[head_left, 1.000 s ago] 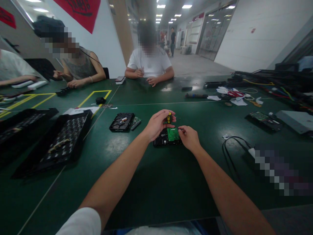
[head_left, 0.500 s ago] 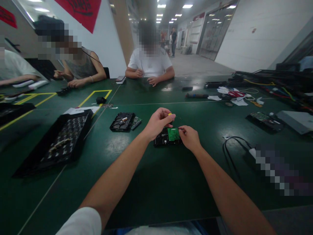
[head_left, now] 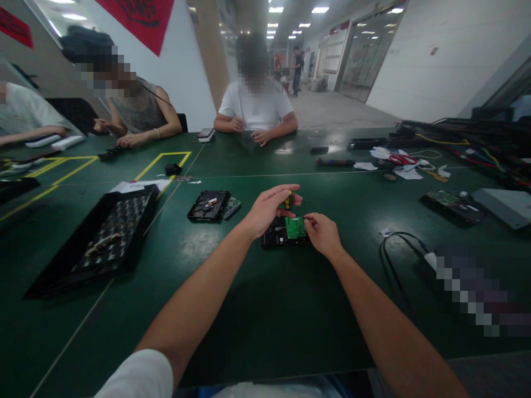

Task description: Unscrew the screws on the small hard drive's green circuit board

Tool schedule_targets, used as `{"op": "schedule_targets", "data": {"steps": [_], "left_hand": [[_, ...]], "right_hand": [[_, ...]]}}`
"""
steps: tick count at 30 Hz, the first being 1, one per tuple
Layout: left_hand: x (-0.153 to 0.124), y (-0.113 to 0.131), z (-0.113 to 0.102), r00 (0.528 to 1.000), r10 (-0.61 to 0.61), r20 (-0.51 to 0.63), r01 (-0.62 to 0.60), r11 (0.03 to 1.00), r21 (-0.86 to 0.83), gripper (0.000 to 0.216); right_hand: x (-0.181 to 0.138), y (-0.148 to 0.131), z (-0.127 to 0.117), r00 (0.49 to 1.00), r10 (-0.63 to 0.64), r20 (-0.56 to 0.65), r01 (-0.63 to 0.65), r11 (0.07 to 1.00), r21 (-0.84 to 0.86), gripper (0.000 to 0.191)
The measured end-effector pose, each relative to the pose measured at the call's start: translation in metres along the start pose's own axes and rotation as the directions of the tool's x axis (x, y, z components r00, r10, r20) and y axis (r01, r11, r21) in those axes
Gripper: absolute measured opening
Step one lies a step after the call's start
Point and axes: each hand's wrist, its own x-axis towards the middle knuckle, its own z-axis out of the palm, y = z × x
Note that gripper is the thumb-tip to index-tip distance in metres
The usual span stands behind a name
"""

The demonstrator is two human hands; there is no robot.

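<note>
A black hard drive (head_left: 271, 235) with a green circuit board (head_left: 295, 227) on its upper side lies on the table in front of me. Over its far edge, my left hand (head_left: 271, 207) has a small yellow and black screwdriver (head_left: 287, 200) between thumb and fingers, handle upright. The screwdriver's tip is hidden. At the drive's right side, my right hand (head_left: 322, 232) is closed in a pinch by the board's corner. What lies between those fingertips cannot be made out.
Left of the drive lie another hard drive (head_left: 208, 205) and a loose circuit board (head_left: 232, 207). A black tray (head_left: 136, 243) stands further left. To the right are a cable (head_left: 384, 257), another drive with a board (head_left: 450, 205) and a grey box (head_left: 504, 207). Co-workers sit across the table.
The fingers of my left hand have straightened and spread around the screwdriver, so more of its handle shows. My right hand and the hard drive stay in place.
</note>
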Motion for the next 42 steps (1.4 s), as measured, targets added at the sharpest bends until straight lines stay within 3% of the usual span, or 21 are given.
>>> {"op": "schedule_targets", "data": {"steps": [6, 10, 18, 27, 34, 42], "left_hand": [[0.0012, -0.0013, 0.0012, 0.995, 0.07, -0.074, -0.06, 0.989, 0.136, 0.031], [0.0024, -0.0041, 0.0016, 0.991, 0.083, -0.101, -0.07, 0.99, 0.121, 0.035], [0.0014, 0.0014, 0.0027, 0.999, 0.039, -0.028, -0.038, 0.999, 0.027, 0.034], [0.0026, -0.0041, 0.0027, 0.991, 0.04, -0.129, -0.027, 0.994, 0.103, 0.035], [0.0019, -0.0039, 0.0031, 0.998, 0.049, -0.024, -0.047, 0.994, 0.102, 0.036], [0.0013, -0.0001, 0.0028, 0.999, 0.024, -0.034, -0.023, 0.999, 0.025, 0.031]], "right_hand": [[0.0007, 0.0004, 0.0009, 1.0, 0.009, -0.003, -0.009, 1.0, 0.007, 0.023], [0.0009, 0.0001, 0.0006, 1.0, 0.013, 0.002, -0.013, 1.0, 0.004, 0.023], [-0.0009, 0.0011, 0.002, 1.0, 0.012, -0.012, -0.012, 1.0, 0.026, 0.024], [-0.0001, -0.0028, -0.0018, 0.999, 0.034, 0.025, -0.035, 0.999, 0.016, 0.024], [-0.0009, -0.0031, -0.0018, 1.0, 0.023, 0.011, -0.023, 0.999, 0.037, 0.024], [-0.001, -0.004, -0.0027, 1.0, 0.023, 0.021, -0.023, 1.0, 0.014, 0.025]]}}
